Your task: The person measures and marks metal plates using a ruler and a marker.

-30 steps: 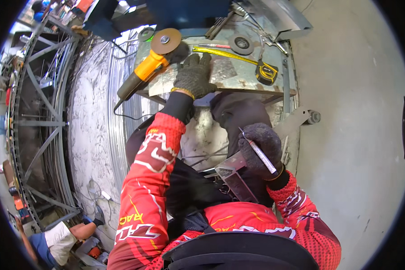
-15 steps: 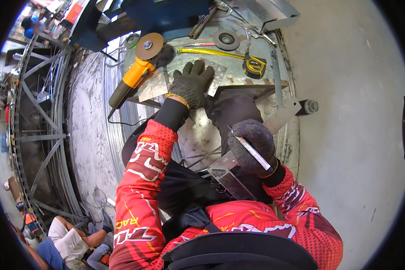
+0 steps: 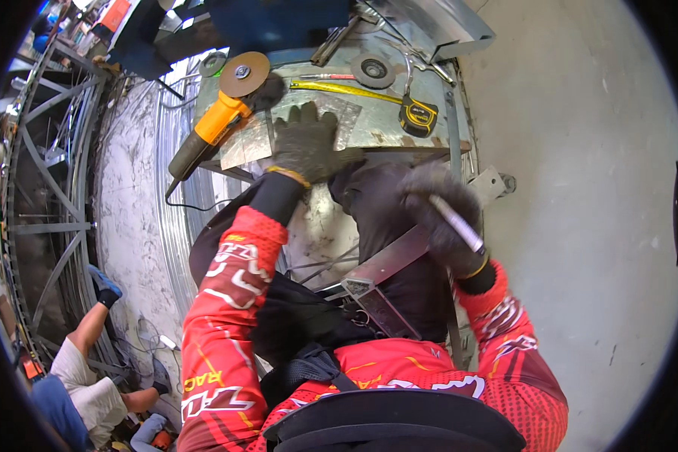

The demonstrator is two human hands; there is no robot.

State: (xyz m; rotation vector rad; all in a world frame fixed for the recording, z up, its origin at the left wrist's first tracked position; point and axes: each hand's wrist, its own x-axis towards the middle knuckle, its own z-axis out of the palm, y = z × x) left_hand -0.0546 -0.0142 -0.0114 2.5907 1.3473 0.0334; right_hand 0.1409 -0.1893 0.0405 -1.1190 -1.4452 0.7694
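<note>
My left hand [image 3: 306, 143], in a dark knit glove, lies flat with fingers spread on a thin metal sheet [image 3: 349, 120] at the near side of the workbench [image 3: 388, 113]. My right hand [image 3: 448, 215], also gloved and smeared by motion, is closed around a white marker pen [image 3: 457, 224]. It hovers over my right leg, apart from the bench. Beneath it, a steel try square [image 3: 388, 260] rests across my lap, its blade partly hidden by the hand. An orange angle grinder [image 3: 226, 119] with a brown disc lies left of my left hand.
A yellow-and-black tape measure [image 3: 418, 117] lies partly drawn out across the bench, near a flap disc [image 3: 373, 70] and locking pliers [image 3: 433, 68]. Metal racking [image 3: 56, 188] stands at the left. Another person's leg [image 3: 90, 331] shows at lower left.
My right hand has moved forward and slightly right with the marker pen. My left hand stays flat on the sheet. The other person's leg has stretched out.
</note>
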